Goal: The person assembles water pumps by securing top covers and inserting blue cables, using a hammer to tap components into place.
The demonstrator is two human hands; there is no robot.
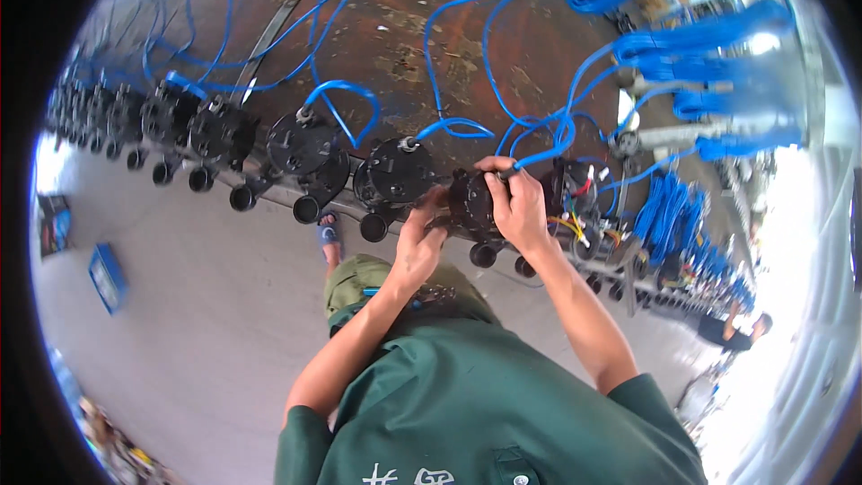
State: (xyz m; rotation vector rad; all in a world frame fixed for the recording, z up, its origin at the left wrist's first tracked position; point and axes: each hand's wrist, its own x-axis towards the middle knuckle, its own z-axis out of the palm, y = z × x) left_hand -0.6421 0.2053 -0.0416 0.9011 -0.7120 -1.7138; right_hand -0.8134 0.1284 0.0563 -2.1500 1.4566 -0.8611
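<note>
A black, round, pump-like unit (470, 201) with a pipe stub below it stands in a row along the bench edge in front of me. My right hand (521, 207) grips the unit's top right side, thumb on its top, next to where a blue cable (537, 158) comes out. My left hand (419, 241) is curled against its lower left side, with the fingertips partly in shadow. To the left stands another closed unit (395, 173). On the right, an uncovered unit (575, 189) shows red, white, yellow and green wires.
Several more black units (220, 133) line the bench edge to the left. Coiled blue cables (691, 40) lie at the far right. The stained brown bench top (386, 45) carries loose cables. A blue box (108, 278) rests on the floor; another person (727, 332) is at far right.
</note>
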